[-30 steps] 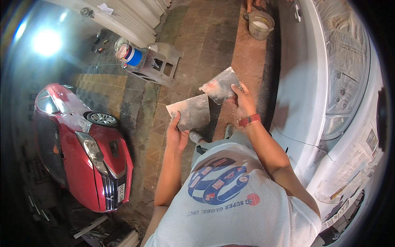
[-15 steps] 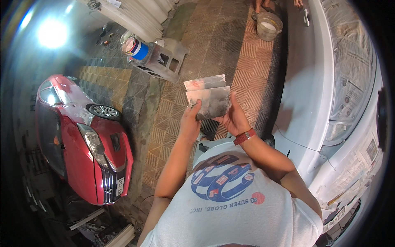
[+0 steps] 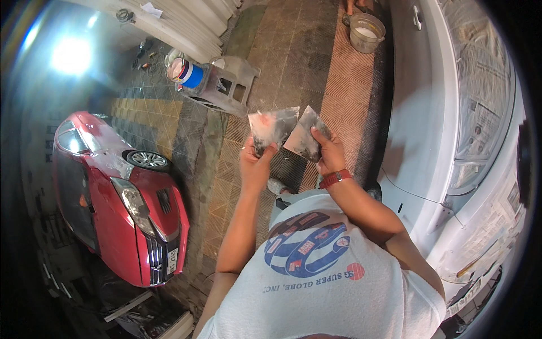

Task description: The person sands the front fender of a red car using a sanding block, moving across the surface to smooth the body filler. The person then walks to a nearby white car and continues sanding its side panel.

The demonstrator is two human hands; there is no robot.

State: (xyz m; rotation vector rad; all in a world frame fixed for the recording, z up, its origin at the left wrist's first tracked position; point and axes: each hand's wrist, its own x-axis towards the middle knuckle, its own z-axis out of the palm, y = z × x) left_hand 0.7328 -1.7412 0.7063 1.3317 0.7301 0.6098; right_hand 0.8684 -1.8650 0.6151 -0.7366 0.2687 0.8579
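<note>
My left hand pinches a flat, squarish putty spreader by its lower edge, the thumb on its face. Pinkish and dark smears cover that plate. In my right hand is a second putty spreader, greyish and tilted, gripped near its right side with the thumb on top. The two plates are held up in front of my waist, side by side, their edges close together. Fingers behind both plates are partly hidden.
A pale car body, windows masked with newspaper, stands close on my right. Ahead left, a blue-banded can sits on a grey plastic stool. A bucket stands by another person's feet. A red car is at left.
The two spreaders, overlapping before with both hands at them, are now apart, one in each hand. My right hand has taken the right one and turned it at an angle.
</note>
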